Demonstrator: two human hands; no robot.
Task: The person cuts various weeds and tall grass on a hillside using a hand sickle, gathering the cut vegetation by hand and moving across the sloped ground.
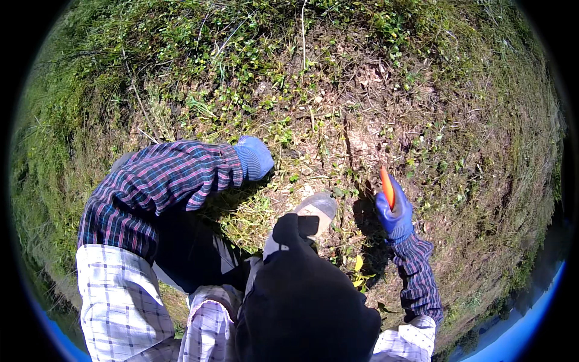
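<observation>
In the head view, my right hand [394, 212], in a blue work glove, is wrapped around an orange tool handle [387, 189]. The rest of that tool cannot be made out, so its kind is unclear. My left hand [255, 156] wears a blue knit-cuffed glove and bends down at the wrist over the ground, its fingers hidden from me. Between my hands a boot [319, 209] with a grey toe stands on the soil, partly covered by my dark-clad knee [312, 298]. Low weeds and cut grass lie around it.
Leafy green weeds [253, 59] grow thickly ahead. Bare soil with dry litter [357, 135] spreads before my boot. A dry stalk [304, 36] sticks up at the top, and a thin twig [135, 88] slants at the left. Yellow leaves [358, 271] lie beside my knee.
</observation>
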